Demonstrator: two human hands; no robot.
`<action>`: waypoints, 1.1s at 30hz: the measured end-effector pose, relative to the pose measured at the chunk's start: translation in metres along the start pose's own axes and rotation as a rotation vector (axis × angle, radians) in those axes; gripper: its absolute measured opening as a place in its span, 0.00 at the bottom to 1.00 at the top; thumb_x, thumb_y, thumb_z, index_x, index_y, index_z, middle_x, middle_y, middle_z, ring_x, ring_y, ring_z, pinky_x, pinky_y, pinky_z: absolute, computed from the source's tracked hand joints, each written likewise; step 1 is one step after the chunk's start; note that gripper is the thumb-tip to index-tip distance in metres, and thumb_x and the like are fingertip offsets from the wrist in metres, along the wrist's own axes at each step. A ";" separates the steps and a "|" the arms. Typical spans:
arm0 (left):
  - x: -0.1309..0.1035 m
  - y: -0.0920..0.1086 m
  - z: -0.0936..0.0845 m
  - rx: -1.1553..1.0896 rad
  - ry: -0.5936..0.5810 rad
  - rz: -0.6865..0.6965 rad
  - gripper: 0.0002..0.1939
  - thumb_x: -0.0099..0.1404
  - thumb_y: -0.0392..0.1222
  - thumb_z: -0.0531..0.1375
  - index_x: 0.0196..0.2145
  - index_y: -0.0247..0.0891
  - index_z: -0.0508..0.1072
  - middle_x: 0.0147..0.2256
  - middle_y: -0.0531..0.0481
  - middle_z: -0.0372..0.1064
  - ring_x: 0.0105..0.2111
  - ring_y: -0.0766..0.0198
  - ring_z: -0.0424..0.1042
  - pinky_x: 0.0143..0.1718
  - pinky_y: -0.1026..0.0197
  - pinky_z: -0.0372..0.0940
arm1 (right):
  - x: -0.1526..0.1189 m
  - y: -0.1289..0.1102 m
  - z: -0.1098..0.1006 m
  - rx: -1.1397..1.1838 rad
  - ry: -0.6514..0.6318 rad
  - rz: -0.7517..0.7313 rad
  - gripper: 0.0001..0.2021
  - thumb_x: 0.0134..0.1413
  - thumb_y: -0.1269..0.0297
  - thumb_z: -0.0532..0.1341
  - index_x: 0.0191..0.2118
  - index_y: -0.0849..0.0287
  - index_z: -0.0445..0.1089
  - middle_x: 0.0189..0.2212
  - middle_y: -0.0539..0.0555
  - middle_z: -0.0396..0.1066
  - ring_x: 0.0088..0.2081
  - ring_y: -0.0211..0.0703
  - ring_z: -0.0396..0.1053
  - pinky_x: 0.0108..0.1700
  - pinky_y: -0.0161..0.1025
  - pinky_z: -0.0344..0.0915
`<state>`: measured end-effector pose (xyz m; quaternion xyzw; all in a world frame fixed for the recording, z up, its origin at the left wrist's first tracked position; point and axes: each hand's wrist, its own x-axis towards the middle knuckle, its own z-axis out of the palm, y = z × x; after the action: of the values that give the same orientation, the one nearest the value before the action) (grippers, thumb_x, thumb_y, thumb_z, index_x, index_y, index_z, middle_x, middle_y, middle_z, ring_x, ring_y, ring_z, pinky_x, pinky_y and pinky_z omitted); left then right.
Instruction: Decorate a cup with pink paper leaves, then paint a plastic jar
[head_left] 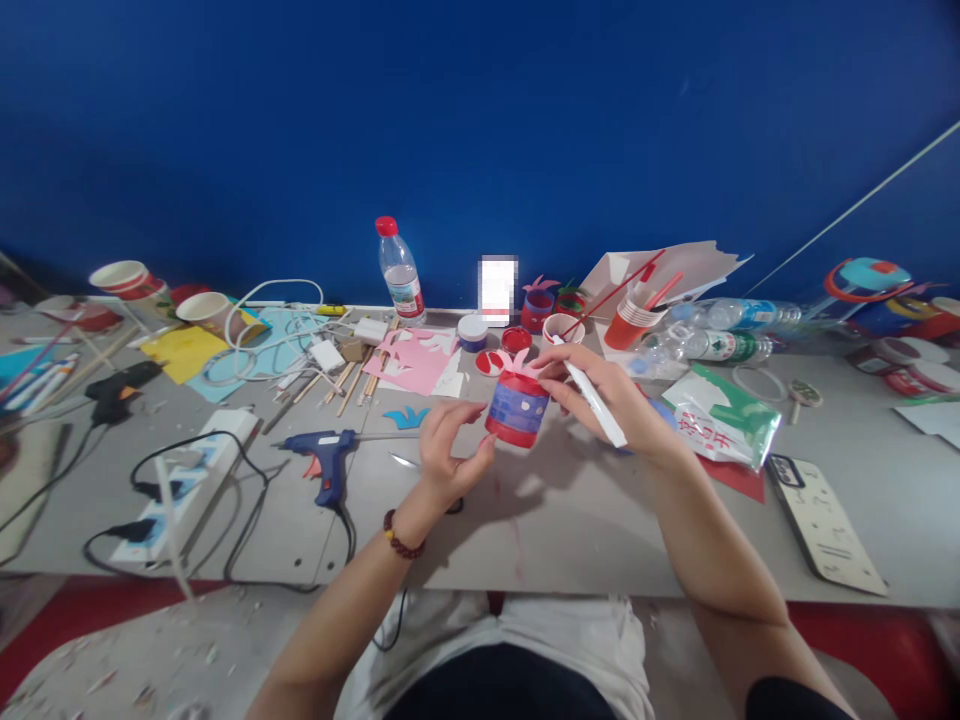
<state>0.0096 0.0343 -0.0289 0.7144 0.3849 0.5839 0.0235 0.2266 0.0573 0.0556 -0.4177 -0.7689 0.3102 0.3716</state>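
A small red and purple painted cup [517,410] with pink leaf shapes at its rim is held up above the grey table. My left hand [451,445] is at its left side, thumb and forefinger apart, close to the cup; whether they touch it is hard to tell. My right hand [589,395] has a white marker [598,405] lodged in it, pointing up and left, while its fingertips are at the cup's right rim. A blue paper leaf piece [406,418] lies left of my left hand, near a blue glue gun [324,460].
A white power strip [191,485] with black cables lies at the left. Behind stand a bottle with a red cap [401,275] and open paint pots [516,341]. Plastic bottles [724,345], a green packet [724,420] and a phone [825,525] lie at the right.
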 end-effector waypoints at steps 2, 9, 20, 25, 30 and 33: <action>-0.001 0.000 0.001 0.023 0.013 0.020 0.11 0.66 0.45 0.59 0.44 0.40 0.72 0.33 0.48 0.72 0.30 0.63 0.71 0.34 0.58 0.69 | 0.000 0.001 0.000 0.015 -0.008 0.010 0.11 0.62 0.63 0.58 0.50 0.52 0.69 0.38 0.55 0.74 0.36 0.43 0.72 0.37 0.41 0.71; -0.002 -0.001 0.001 -0.002 0.035 0.049 0.09 0.65 0.42 0.61 0.43 0.40 0.74 0.34 0.48 0.73 0.33 0.62 0.72 0.36 0.58 0.69 | 0.001 0.002 0.001 0.034 -0.014 0.003 0.10 0.62 0.63 0.59 0.49 0.51 0.69 0.39 0.56 0.74 0.41 0.47 0.74 0.41 0.44 0.73; -0.001 0.001 -0.002 0.021 0.056 0.127 0.13 0.65 0.38 0.61 0.47 0.44 0.75 0.35 0.50 0.71 0.33 0.64 0.71 0.36 0.59 0.67 | 0.002 0.002 0.000 0.008 0.018 0.014 0.11 0.61 0.60 0.61 0.48 0.52 0.69 0.38 0.55 0.74 0.39 0.45 0.74 0.42 0.42 0.73; 0.000 0.003 -0.002 0.018 0.011 0.205 0.14 0.65 0.40 0.62 0.49 0.44 0.75 0.37 0.48 0.71 0.35 0.62 0.72 0.37 0.58 0.67 | 0.002 0.008 0.002 0.008 0.051 0.003 0.11 0.61 0.61 0.61 0.49 0.51 0.69 0.39 0.54 0.74 0.38 0.44 0.74 0.41 0.42 0.71; 0.000 0.004 0.001 0.052 0.013 0.289 0.12 0.65 0.41 0.61 0.47 0.45 0.75 0.37 0.48 0.72 0.33 0.63 0.72 0.35 0.59 0.68 | 0.002 0.011 0.004 0.000 0.060 0.002 0.11 0.62 0.62 0.61 0.49 0.50 0.68 0.39 0.53 0.74 0.36 0.42 0.73 0.40 0.41 0.70; -0.002 0.003 0.002 0.077 0.023 0.324 0.10 0.65 0.41 0.62 0.45 0.45 0.75 0.35 0.48 0.72 0.32 0.64 0.72 0.34 0.60 0.68 | 0.002 0.011 0.004 -0.006 0.060 0.000 0.11 0.62 0.63 0.60 0.50 0.51 0.68 0.39 0.53 0.74 0.35 0.41 0.73 0.40 0.40 0.70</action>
<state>0.0125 0.0320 -0.0300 0.7608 0.2871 0.5729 -0.1027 0.2268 0.0632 0.0457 -0.4280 -0.7583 0.2953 0.3932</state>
